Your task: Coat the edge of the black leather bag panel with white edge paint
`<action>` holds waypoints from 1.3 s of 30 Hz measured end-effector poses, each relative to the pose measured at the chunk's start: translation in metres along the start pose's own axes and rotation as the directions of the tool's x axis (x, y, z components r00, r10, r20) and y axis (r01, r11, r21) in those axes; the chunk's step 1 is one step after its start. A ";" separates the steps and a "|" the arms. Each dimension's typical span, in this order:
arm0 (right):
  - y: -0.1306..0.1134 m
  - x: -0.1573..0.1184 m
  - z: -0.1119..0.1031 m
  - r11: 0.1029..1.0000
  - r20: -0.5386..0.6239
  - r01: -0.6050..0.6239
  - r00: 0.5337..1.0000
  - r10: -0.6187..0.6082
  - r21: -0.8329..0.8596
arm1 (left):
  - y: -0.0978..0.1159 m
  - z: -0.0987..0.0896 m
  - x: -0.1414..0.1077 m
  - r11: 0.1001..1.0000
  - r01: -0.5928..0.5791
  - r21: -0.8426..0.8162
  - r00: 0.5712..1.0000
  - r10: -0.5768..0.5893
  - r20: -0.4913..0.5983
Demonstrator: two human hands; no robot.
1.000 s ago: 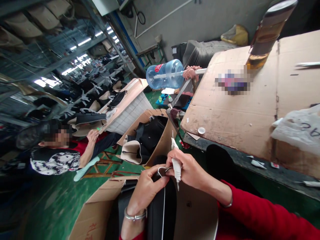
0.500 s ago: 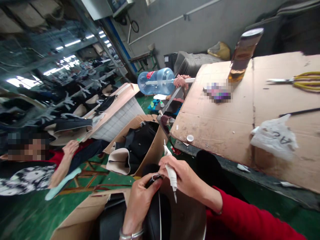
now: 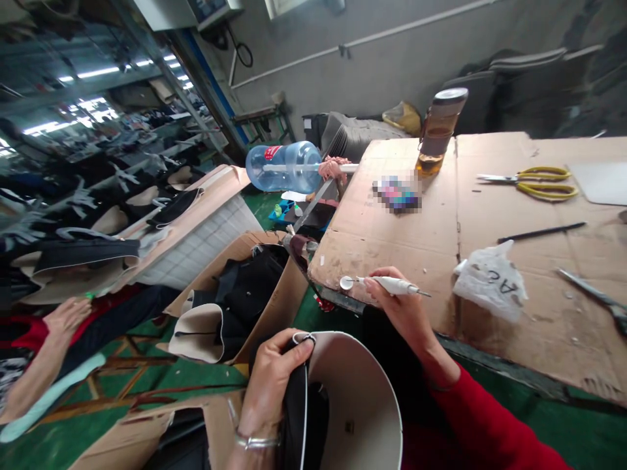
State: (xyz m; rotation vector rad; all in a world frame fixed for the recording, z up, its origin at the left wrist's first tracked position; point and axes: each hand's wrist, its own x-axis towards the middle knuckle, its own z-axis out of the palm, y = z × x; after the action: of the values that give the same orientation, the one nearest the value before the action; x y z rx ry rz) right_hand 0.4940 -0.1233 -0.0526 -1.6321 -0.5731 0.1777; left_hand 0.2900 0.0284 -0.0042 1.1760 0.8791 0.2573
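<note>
My left hand (image 3: 277, 372), with a bracelet at the wrist, pinches the upper edge of a curved piece (image 3: 362, 391), black outside and beige inside with a white rim. My right hand (image 3: 401, 313) grips a white pen-like tool (image 3: 394, 285) over the table's near left edge. The tool's thin tip points left, at a small white round cap (image 3: 346, 282) on the table; whether they touch is hard to tell.
On the cardboard-covered table (image 3: 392, 241) are a bottle (image 3: 441, 130), yellow-handled scissors (image 3: 543, 183), a plastic bag (image 3: 491, 281) and a black stick (image 3: 541, 233). Boxes with black pieces (image 3: 255, 281) stand left. Another person's hand (image 3: 68, 316) shows far left.
My right hand has moved up and right, from beside my left hand to the table edge, with the tool. The curved piece now opens toward the camera. The view has shifted right.
</note>
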 end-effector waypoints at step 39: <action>-0.013 -0.008 0.005 0.907 0.292 -0.213 0.950 0.106 0.363 | 0.004 0.039 0.018 0.870 -0.245 0.428 0.969 0.201 0.145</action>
State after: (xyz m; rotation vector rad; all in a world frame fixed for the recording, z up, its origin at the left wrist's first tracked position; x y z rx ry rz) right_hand 0.4811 -0.1222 -0.0426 -1.2690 -0.5629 0.6061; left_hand 0.3305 0.0138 -0.0052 1.7092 0.7347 0.1893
